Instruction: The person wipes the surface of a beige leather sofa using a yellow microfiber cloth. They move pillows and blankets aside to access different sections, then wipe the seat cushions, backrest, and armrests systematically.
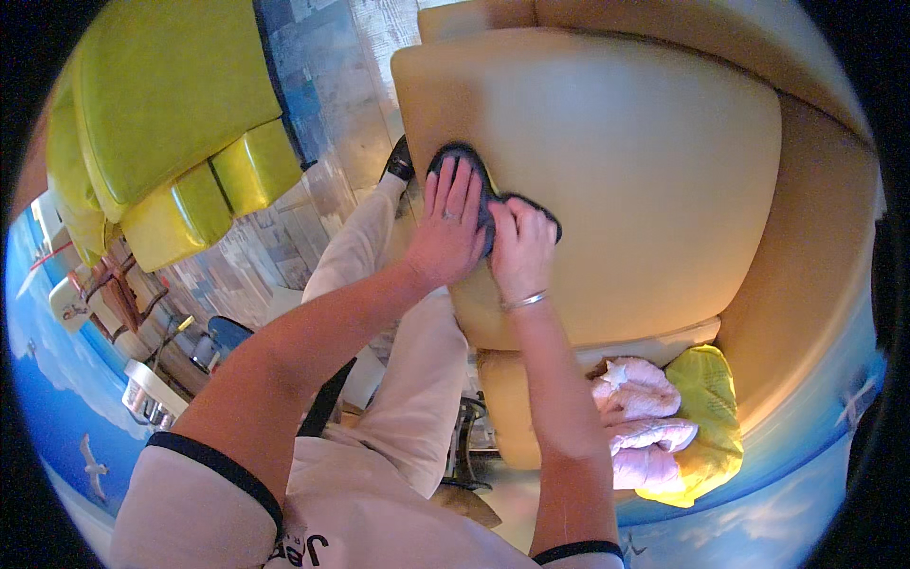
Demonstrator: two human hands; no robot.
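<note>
A dark, flat item (461, 153) with rounded ends and a thin yellow-green edge lies on a tan upholstered seat cushion (633, 171), near its left edge. My left hand (451, 220), with a ring, rests flat on the item's larger end, fingers stretched and slightly apart. Beside it my right hand (522, 238), with a silver bangle at the wrist, has its fingers curled over the smaller end. The two hands are close together. What exactly the item is cannot be told, as the hands cover much of it.
A yellow-green upholstered seat (178, 92) stands at the upper left, across the patterned floor (334, 107). Pink plush fabric (640, 391) and a yellow bag or cloth (711, 427) lie at the lower right. Wooden chair legs (121, 291) show at the left.
</note>
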